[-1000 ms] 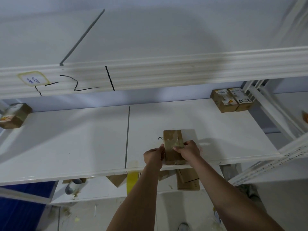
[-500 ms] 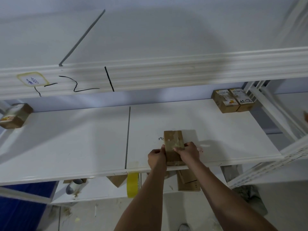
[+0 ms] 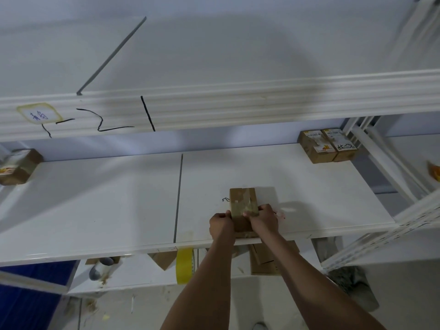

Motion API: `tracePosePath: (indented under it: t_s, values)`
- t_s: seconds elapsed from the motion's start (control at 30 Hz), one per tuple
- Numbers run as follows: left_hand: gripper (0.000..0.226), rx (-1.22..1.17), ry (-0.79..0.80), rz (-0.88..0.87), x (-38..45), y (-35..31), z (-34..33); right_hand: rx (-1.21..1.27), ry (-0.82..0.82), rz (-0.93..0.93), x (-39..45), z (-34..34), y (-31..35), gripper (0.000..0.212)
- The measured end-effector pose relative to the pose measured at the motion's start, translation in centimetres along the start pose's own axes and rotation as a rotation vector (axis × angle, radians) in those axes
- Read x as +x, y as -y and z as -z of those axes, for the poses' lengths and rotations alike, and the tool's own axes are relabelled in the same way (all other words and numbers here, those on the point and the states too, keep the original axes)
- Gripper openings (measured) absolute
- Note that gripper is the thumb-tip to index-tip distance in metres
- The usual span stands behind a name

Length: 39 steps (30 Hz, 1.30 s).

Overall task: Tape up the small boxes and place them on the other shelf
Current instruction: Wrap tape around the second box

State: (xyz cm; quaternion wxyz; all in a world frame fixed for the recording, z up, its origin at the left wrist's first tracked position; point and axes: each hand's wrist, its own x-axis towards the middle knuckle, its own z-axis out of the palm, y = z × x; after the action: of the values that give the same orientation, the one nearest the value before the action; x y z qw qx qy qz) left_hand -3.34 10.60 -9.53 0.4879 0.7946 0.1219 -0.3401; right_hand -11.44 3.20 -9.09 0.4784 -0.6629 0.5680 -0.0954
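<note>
A small brown cardboard box (image 3: 242, 201) with shiny tape on its top lies near the front edge of the white middle shelf (image 3: 119, 201). My left hand (image 3: 221, 223) grips the box's left side with curled fingers. My right hand (image 3: 263, 220) holds the right side, thumb pressed on the taped top. A yellow tape roll (image 3: 184, 265) hangs below the shelf's front edge, by my left forearm.
Two labelled boxes (image 3: 327, 145) stand at the shelf's back right, another box (image 3: 19, 166) at its far left. A lower shelf holds cardboard pieces (image 3: 264, 264) and a grey roll (image 3: 100, 270). A white upper shelf beam (image 3: 214, 108) hangs overhead; rack uprights (image 3: 385, 163) stand right.
Both hands have slid slightly right and inward along the box, closing tighter on its near end. The box itself stays in place on the shelf.
</note>
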Motion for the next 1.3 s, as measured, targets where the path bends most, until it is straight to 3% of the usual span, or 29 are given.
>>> tracePosePath:
  t_s: [0.17,0.3,0.47,0.8,0.9,0.97,1.07,1.17,1.3]
  values:
    - [0.022,-0.080,0.009,0.050,0.6,-0.1,0.3,-0.016,0.042,0.010,0.0,0.4,0.2,0.042]
    - [0.040,-0.246,0.041,0.122,0.7,-1.4,0.6,-0.023,0.038,0.008,0.2,0.3,0.2,0.041]
    - [0.038,-0.335,0.110,0.224,0.6,-2.4,-0.3,-0.064,0.024,0.026,0.7,0.0,0.0,0.040]
    - [0.009,-0.232,0.011,0.147,2.3,0.3,-0.8,-0.136,0.100,-0.025,1.4,0.2,0.1,0.048]
    - [0.020,-0.221,-0.015,0.107,1.7,-0.1,-0.6,-0.104,0.119,-0.032,1.6,0.3,0.3,0.050]
    - [0.033,-0.087,-0.041,-0.021,0.8,-0.4,-0.6,-0.080,0.119,-0.037,1.5,0.5,0.3,0.048]
    - [0.035,0.017,0.066,-0.183,-0.3,-0.2,-1.1,-0.113,0.097,0.022,1.4,0.5,-0.1,0.041]
    - [0.045,0.072,0.104,-0.173,0.2,0.3,-1.7,-0.141,0.094,0.092,1.2,0.6,-0.2,0.040]
    - [0.061,0.166,0.067,-0.123,1.0,-0.7,-2.4,-0.225,0.086,0.075,2.3,0.8,0.9,0.061]
